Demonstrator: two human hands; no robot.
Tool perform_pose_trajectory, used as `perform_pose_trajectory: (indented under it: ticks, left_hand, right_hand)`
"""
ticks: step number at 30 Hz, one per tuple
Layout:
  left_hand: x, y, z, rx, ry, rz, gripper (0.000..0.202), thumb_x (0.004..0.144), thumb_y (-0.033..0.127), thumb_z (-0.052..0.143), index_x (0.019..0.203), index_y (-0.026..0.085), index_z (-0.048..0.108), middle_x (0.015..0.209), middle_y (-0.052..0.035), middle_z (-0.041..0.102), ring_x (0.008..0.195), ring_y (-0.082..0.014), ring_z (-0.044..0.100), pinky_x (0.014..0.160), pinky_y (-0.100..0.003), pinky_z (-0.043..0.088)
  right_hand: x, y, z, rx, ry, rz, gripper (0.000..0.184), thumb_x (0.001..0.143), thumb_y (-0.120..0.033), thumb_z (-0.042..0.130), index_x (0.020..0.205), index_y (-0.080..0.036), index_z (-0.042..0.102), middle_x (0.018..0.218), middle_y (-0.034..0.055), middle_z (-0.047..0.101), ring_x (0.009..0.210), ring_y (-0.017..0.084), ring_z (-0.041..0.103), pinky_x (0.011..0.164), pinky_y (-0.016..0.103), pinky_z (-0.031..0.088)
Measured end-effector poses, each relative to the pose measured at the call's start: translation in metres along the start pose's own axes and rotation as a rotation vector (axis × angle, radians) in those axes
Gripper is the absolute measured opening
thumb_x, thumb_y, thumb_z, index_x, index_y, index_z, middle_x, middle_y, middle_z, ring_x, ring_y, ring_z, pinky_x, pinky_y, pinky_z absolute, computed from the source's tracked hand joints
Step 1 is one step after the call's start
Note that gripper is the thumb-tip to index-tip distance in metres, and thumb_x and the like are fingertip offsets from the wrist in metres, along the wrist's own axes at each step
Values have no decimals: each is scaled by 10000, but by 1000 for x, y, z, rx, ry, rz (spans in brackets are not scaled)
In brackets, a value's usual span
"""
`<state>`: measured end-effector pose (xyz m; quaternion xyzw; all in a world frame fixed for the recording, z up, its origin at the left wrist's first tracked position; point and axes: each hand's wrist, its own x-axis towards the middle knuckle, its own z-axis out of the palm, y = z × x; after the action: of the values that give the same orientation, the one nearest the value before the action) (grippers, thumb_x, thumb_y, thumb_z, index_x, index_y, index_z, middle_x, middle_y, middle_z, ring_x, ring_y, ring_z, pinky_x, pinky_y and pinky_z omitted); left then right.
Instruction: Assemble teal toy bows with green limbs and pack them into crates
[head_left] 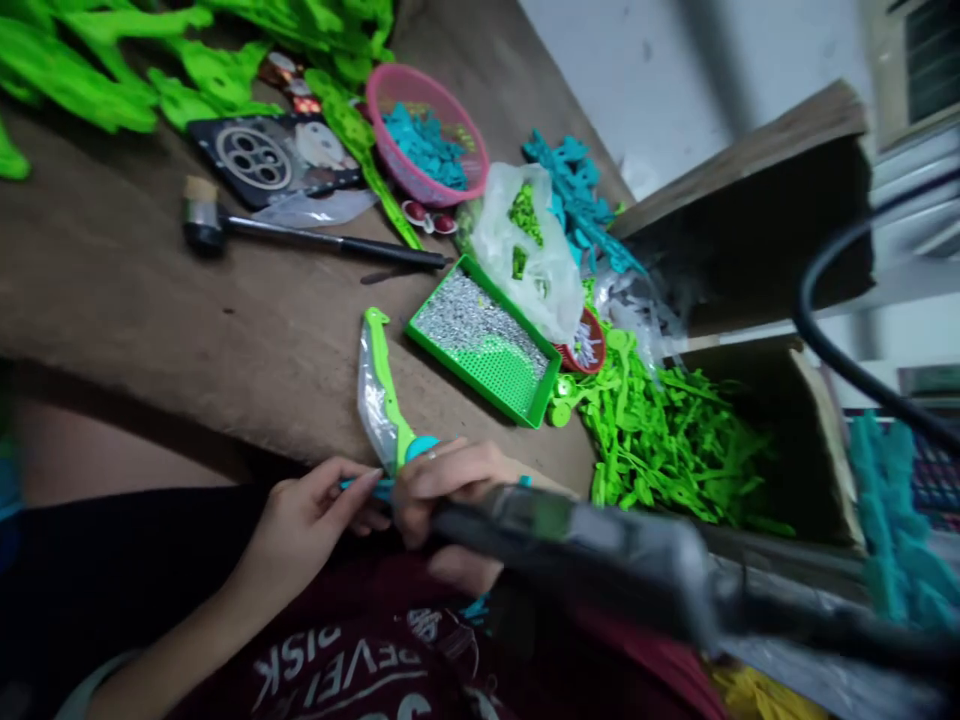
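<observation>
My left hand [319,505] is closed, its thumb and finger pinching the blue plastic end of a toy blade. The toy blade [386,395] has a bright green spine and a clear, shiny curved side, and it points away from me over the table edge. My right hand [454,485] is curled beside it, fingers wrapped at the nose of a dark powered screwdriver [592,540], which is blurred. A round blue piece [421,447] shows just above my right fingers. The screwdriver's tip is hidden in the hand.
On the brown table [300,350] are a green tray [487,375] of small metal screws, a hammer [315,235], a pink basket [427,190] with blue parts, and a plastic bag [517,250]. Green parts [660,430] spill from a cardboard box. A black cable [817,335] loops at right.
</observation>
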<state>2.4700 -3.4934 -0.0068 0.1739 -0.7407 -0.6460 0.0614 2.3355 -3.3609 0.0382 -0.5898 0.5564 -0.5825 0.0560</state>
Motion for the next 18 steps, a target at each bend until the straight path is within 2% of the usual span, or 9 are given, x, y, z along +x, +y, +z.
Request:
perform_pose_trajectory:
  ticks: [1, 2, 4, 5, 7, 9, 11, 13, 18]
  left_hand:
    - [-2, -2, -4, 124, 55, 62, 391, 929, 551, 532, 859, 196, 679, 597, 4, 686, 533, -174, 670, 521, -251, 535]
    - [-5, -3, -6, 293, 142, 155, 358, 937, 524, 552, 912, 193, 687, 652, -8, 703, 576, -189, 684, 558, -276, 540]
    - [-9, 1, -6, 674, 349, 409, 307, 922, 441, 632, 1060, 173, 689, 827, -62, 729, 698, -237, 701, 643, -339, 531]
    - [-10, 7, -2, 815, 417, 554, 328, 902, 391, 676, 1129, 154, 675, 918, -95, 725, 765, -261, 699, 690, -367, 524]
    - [-7, 21, 14, 920, 398, 821, 368, 876, 296, 721, 1184, 109, 646, 1030, -144, 707, 883, -289, 688, 787, -405, 520]
    - [2, 34, 34, 901, 274, 962, 318, 896, 226, 693, 1175, 83, 638, 1104, -160, 699, 1001, -297, 670, 899, -433, 505]
    - [12, 40, 49, 890, 177, 934, 304, 935, 222, 638, 1200, 72, 626, 1215, -176, 675, 1142, -322, 628, 995, -477, 467]
    - [20, 41, 52, 882, 136, 845, 360, 955, 271, 611, 1249, 64, 601, 1301, -197, 633, 1235, -350, 576, 1040, -518, 439]
    - [25, 35, 27, 844, 91, 755, 470, 933, 345, 645, 1308, 78, 549, 1306, -189, 632, 1288, -350, 546, 1074, -523, 424]
  right_hand:
    - [8, 2, -18, 2, 79, -20, 478, 896, -608, 544, 1263, -342, 394, 530, -137, 500, 386, 96, 519, 431, 214, 488]
    - [17, 6, -39, 31, 213, -51, 432, 900, -563, 554, 1245, -338, 424, 533, -130, 489, 379, 99, 499, 418, 224, 470]
    - [39, 21, -80, -6, 557, -136, 293, 865, -452, 614, 1106, -330, 499, 525, -130, 428, 358, 88, 425, 375, 208, 393]
    - [48, 31, -98, -37, 712, -67, 237, 857, -407, 613, 1049, -309, 513, 535, -122, 417, 370, 88, 413, 387, 215, 391]
    - [61, 55, -123, -84, 882, 38, 235, 825, -422, 602, 989, -275, 520, 531, -114, 395, 382, 90, 407, 406, 225, 394]
    - [65, 76, -133, -96, 922, 119, 274, 798, -456, 590, 968, -252, 526, 526, -109, 387, 391, 91, 416, 421, 235, 401]
    - [61, 87, -133, -69, 912, 135, 290, 788, -459, 592, 971, -244, 526, 527, -108, 388, 392, 91, 420, 424, 237, 393]
    - [57, 92, -129, -36, 887, 127, 291, 795, -447, 602, 991, -251, 512, 532, -108, 403, 397, 94, 426, 429, 242, 391]
    - [54, 97, -131, -26, 858, 149, 327, 809, -442, 621, 1000, -278, 412, 547, -116, 425, 411, 104, 439, 437, 250, 396]
